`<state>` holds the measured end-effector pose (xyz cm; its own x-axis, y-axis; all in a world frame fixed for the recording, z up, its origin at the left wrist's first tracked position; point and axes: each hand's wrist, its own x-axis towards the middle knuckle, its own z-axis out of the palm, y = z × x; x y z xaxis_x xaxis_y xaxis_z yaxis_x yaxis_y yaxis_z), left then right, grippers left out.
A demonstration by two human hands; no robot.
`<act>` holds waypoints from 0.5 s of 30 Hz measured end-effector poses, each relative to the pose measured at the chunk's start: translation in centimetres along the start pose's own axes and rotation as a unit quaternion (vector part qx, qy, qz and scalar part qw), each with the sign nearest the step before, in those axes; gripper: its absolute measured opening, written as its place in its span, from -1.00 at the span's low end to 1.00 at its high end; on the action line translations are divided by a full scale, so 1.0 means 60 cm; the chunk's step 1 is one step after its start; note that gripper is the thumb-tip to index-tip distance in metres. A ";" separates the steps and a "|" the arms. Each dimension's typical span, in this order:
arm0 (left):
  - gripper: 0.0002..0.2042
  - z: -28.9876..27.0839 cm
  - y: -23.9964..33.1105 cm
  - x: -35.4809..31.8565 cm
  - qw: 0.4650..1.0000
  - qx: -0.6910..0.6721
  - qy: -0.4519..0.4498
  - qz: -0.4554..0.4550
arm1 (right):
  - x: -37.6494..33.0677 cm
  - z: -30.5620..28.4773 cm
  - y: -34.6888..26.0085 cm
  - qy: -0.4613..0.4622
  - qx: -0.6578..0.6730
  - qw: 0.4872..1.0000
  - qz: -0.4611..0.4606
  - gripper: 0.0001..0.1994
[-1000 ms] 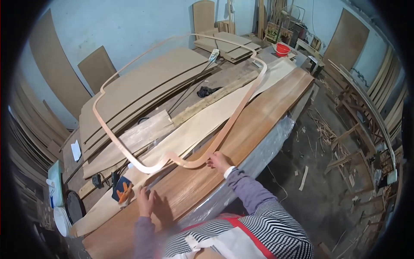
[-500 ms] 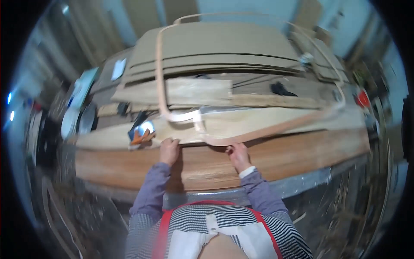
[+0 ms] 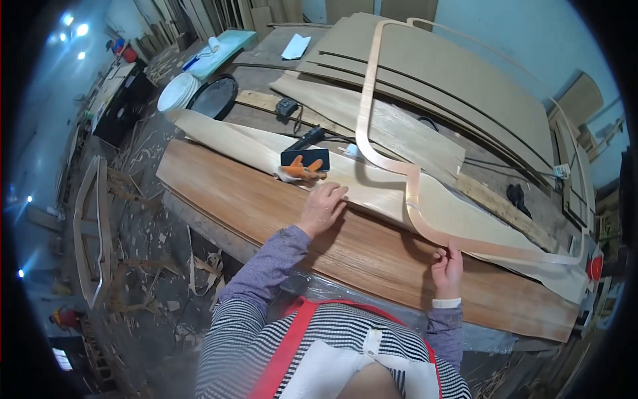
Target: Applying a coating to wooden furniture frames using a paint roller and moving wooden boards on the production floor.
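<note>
A pale veneer sheet (image 3: 375, 193) with a wavy outline lies over a stack of reddish-brown wood sheets (image 3: 266, 199). On it rests a thin, light-wood curved strip (image 3: 367, 100), bent into a large open frame that reaches far back. My left hand (image 3: 323, 207) is closed at the pale sheet's near edge, just right of an orange-and-white glove (image 3: 302, 170). That glove partly covers a dark phone (image 3: 309, 153). At the strip's near bend, my right hand (image 3: 448, 269) pinches the sheet's edge, forefinger touching the strip's border; its exact grip is partly hidden.
Large brown boards (image 3: 438, 73) are stacked behind. A black-handled tool (image 3: 308, 138), a black corded device (image 3: 287, 108), a white bucket (image 3: 178, 92) and a round black lid (image 3: 214, 96) are at left. Wood scraps (image 3: 199, 269) litter the floor. A red object (image 3: 595, 267) sits far right.
My view has turned left, so the bench now slants down to the right. My hands appear farther right and wider apart, both still near the pale sheet's edge.
</note>
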<state>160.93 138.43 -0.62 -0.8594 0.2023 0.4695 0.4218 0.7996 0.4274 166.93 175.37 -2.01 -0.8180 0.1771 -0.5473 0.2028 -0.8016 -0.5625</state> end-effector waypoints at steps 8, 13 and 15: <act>-0.67 -0.050 -0.242 0.011 0.986 0.103 -0.002 -0.131 | 0.053 -0.076 0.054 0.017 -0.001 0.996 0.092 -0.92; -0.52 -0.053 -0.313 0.033 0.977 0.133 -0.052 -0.160 | 0.018 -0.025 0.109 -0.025 -0.048 0.991 0.125 -0.87; -0.42 -0.046 -0.330 0.033 0.958 0.126 -0.122 -0.228 | -0.033 0.070 0.127 -0.083 -0.183 0.964 0.176 -0.86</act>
<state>151.65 121.44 -6.02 -0.9926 -0.0986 0.0709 -0.0698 0.9410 0.3313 167.84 166.49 -2.58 -0.7333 -0.1869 -0.6538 0.6341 -0.5350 -0.5583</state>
